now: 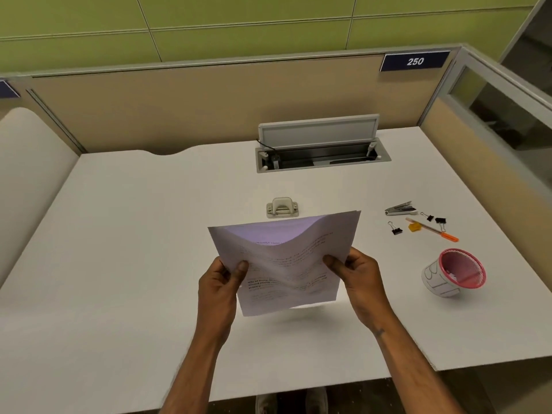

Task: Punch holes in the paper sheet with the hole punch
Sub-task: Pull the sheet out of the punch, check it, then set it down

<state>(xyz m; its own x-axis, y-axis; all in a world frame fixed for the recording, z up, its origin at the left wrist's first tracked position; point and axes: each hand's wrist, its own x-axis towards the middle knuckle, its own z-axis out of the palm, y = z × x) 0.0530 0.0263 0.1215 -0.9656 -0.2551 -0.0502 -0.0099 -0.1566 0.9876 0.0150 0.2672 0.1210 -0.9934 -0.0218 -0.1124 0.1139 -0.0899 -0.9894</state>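
Note:
A printed paper sheet (286,264) hangs above the white desk (119,234), sagging in the middle so its top edge dips. My left hand (222,282) pinches its left edge with the thumb on top. My right hand (355,270) pinches its right edge the same way. A small grey hole punch (282,207) stands on the desk just beyond the sheet's far edge, apart from both hands.
To the right lie a stapler (400,208), binder clips (395,228), a yellow item (414,227) and an orange pen (433,230). A pink mesh cup (455,271) lies tipped on its side. An open cable tray (321,155) sits at the back, by the partition.

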